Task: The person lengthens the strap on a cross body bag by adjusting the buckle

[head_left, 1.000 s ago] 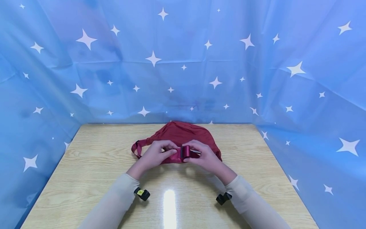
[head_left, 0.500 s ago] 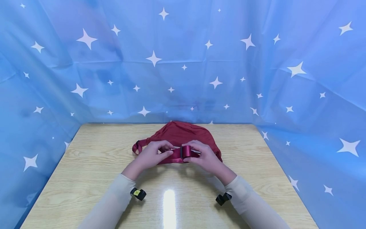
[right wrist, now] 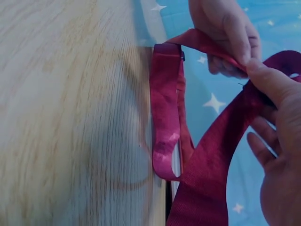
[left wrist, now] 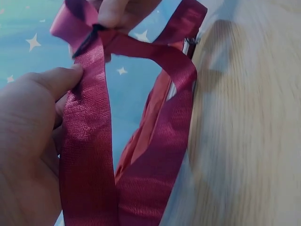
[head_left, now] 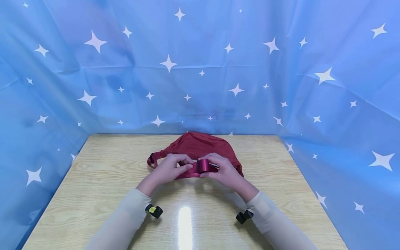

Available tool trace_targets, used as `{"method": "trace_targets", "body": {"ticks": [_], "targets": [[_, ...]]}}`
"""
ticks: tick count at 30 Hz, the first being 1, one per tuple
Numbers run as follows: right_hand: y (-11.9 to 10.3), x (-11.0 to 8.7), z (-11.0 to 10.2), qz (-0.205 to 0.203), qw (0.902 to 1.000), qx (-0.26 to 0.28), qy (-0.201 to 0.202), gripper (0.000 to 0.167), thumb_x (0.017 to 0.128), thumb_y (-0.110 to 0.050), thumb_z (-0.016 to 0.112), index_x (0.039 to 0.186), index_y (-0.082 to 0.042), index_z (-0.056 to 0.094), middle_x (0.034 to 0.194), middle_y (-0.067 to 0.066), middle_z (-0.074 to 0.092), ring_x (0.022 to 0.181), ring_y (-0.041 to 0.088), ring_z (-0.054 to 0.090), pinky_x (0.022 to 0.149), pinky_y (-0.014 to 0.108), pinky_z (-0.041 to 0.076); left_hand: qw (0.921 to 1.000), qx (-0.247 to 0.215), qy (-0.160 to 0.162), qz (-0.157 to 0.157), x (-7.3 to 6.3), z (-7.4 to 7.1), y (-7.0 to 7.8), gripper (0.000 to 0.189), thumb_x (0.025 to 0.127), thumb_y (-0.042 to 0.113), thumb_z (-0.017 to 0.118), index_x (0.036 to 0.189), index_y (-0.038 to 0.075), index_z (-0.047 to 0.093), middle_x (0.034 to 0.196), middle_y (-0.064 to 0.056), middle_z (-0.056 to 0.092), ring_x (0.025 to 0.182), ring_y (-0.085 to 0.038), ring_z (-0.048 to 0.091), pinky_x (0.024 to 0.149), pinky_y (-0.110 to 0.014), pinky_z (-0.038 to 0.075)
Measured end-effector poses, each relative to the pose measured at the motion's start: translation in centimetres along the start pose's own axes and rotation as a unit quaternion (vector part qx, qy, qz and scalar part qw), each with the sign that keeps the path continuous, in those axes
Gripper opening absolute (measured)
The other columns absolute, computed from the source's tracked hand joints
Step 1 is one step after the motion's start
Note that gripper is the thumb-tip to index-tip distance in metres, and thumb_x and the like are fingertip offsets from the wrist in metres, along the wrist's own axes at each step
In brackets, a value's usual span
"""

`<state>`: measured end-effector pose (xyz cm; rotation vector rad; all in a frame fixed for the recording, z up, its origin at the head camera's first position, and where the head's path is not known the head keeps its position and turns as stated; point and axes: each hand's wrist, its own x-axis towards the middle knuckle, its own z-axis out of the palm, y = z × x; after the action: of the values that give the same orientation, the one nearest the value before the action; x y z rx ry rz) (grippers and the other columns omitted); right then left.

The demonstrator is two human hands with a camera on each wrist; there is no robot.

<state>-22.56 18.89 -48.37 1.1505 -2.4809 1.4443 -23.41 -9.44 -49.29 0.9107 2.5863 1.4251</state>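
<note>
A dark red waist bag (head_left: 203,144) lies toward the back of the table, its webbing strap (left wrist: 87,132) drawn up in front of it. My left hand (head_left: 172,168) pinches the strap just left of a black slide buckle (left wrist: 88,41), thumb on the near face. On the other side, my right hand (head_left: 225,170) holds the strap at the buckle, where the webbing folds into a short shiny loop (head_left: 204,166). Another length of strap (right wrist: 164,103) hangs in a curve beside the bag in the right wrist view. Some fingertips are hidden behind the webbing.
The wood-grain table (head_left: 109,152) carries the bag, with a blue star-printed curtain (head_left: 200,104) behind and at both sides. A small strap loop (head_left: 151,161) sticks out at the bag's left end. Black wrist cameras (head_left: 154,210) hang under both sleeves.
My left hand slides left along the strap, then comes back right toward the buckle. The small strap loop at the left end shifts slightly right. My right hand stays nearly still.
</note>
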Motion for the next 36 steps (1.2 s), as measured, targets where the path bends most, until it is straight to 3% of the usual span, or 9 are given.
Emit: {"method": "trace_targets", "body": {"ticks": [7, 16, 22, 26, 32, 36], "targets": [[-0.1, -0.1, 0.3, 0.008, 0.9999, 0.012, 0.007, 0.041, 0.090, -0.011, 0.094, 0.128, -0.015, 0.078, 0.127, 0.000, 0.072, 0.121, 0.020, 0.068, 0.100, 0.050, 0.061, 0.9999, 0.007, 0.005, 0.008, 0.3, 0.4, 0.4, 0.010, 0.108, 0.027, 0.076, 0.116, 0.027, 0.081, 0.100, 0.014, 0.076, 0.090, -0.010, 0.066, 0.080, -0.034, 0.055], [-0.3, -0.1, 0.2, 0.009, 0.9998, -0.001, 0.016, 0.045, 0.089, -0.012, 0.095, 0.131, -0.016, 0.079, 0.128, 0.000, 0.073, 0.123, 0.020, 0.068, 0.100, 0.046, 0.061, 0.9968, 0.074, 0.019, -0.026, -1.5, -1.0, -0.6, 0.021, 0.108, 0.032, 0.076, 0.126, 0.021, 0.080, 0.114, 0.012, 0.077, 0.111, -0.013, 0.070, 0.099, -0.045, 0.057], [0.0, -0.2, 0.2, 0.016, 0.9998, 0.005, 0.014, 0.046, 0.090, -0.011, 0.094, 0.132, -0.019, 0.078, 0.129, -0.002, 0.073, 0.122, 0.020, 0.068, 0.095, 0.048, 0.064, 0.9983, 0.057, 0.011, -0.011, -1.5, -0.8, -0.9, 0.005, 0.109, 0.027, 0.075, 0.111, 0.025, 0.079, 0.095, 0.015, 0.071, 0.093, -0.010, 0.063, 0.084, -0.037, 0.055], [0.0, -0.2, 0.3, 0.013, 0.9998, 0.007, 0.013, 0.047, 0.090, -0.010, 0.094, 0.133, -0.019, 0.077, 0.130, -0.002, 0.072, 0.123, 0.020, 0.068, 0.096, 0.048, 0.063, 0.9988, 0.047, 0.010, 0.006, -0.9, -0.3, -0.7, 0.004, 0.109, 0.026, 0.075, 0.110, 0.026, 0.079, 0.092, 0.015, 0.071, 0.084, -0.011, 0.061, 0.075, -0.033, 0.052], [-0.2, -0.2, 0.4, 0.004, 0.9999, 0.005, 0.016, 0.043, 0.090, -0.010, 0.094, 0.129, -0.019, 0.078, 0.128, -0.002, 0.073, 0.121, 0.019, 0.068, 0.097, 0.049, 0.063, 0.9996, 0.027, 0.005, 0.012, -0.2, 0.1, 0.1, 0.005, 0.109, 0.026, 0.075, 0.110, 0.030, 0.079, 0.094, 0.017, 0.072, 0.086, -0.012, 0.063, 0.076, -0.034, 0.054], [-0.1, -0.1, 0.4, 0.000, 0.9998, -0.012, 0.017, 0.041, 0.089, -0.011, 0.095, 0.127, -0.019, 0.079, 0.127, -0.002, 0.074, 0.119, 0.018, 0.068, 0.098, 0.042, 0.062, 0.9996, 0.022, 0.007, 0.016, 0.1, 0.4, 0.5, 0.008, 0.108, 0.025, 0.076, 0.115, 0.029, 0.078, 0.096, 0.017, 0.072, 0.087, -0.011, 0.064, 0.076, -0.034, 0.055]]}}
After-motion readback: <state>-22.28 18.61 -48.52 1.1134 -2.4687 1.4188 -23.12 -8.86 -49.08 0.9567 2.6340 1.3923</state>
